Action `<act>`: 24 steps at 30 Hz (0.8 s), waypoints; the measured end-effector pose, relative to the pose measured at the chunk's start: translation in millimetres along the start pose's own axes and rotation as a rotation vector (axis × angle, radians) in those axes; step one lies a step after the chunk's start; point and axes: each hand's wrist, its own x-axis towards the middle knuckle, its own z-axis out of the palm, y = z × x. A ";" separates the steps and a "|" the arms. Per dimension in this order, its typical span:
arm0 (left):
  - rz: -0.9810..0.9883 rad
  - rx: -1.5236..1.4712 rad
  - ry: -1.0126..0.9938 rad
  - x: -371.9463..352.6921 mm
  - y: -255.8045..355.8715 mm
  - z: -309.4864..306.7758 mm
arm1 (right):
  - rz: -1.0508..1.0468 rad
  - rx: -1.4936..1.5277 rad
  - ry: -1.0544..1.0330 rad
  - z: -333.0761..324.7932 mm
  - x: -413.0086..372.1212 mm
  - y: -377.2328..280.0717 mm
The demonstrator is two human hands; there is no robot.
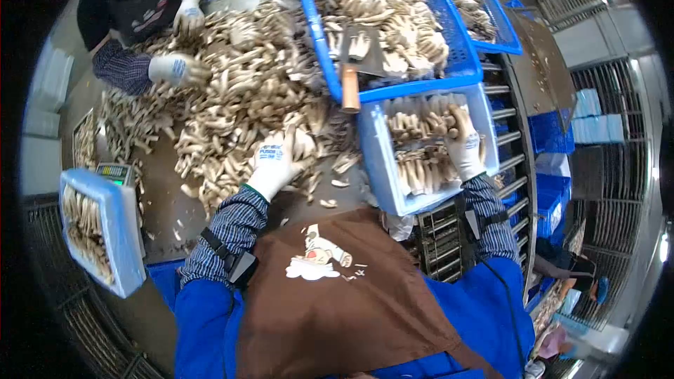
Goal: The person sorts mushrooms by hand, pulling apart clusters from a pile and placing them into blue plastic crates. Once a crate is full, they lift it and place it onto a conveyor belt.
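My left hand (272,163), in a white glove with blue print, is at the near edge of a loose pile of brown-capped mushrooms (235,98). Its thumb and fingers are closed around a pale mushroom (302,144). My right hand (465,153), gloved too, is inside the right side of a foam box (382,175) lined with blue film. A mushroom (461,121) is in its fingers, partly covered by the glove. Mushrooms (423,170) lie side by side in rows in that box.
Behind the box stands a blue crate (319,49) heaped with mushrooms, a wooden-handled cleaver (350,88) at its front. A co-worker's gloved hands (175,69) work at the far left. A filled box (126,238) rests by a scale (112,173). Rollers (511,137) run along the right.
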 end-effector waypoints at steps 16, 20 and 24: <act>-0.460 -1.230 0.146 -11.7 -16.4 -58.2 | -0.447 -0.031 -0.083 -8.1 61.1 16.4; -0.235 -1.791 0.048 -29.9 -49.1 -18.6 | -0.532 0.314 -0.168 34.8 48.3 -83.8; -0.469 -2.238 -0.077 -10.8 15.5 -28.6 | -0.732 0.346 -0.207 81.4 48.6 -199.5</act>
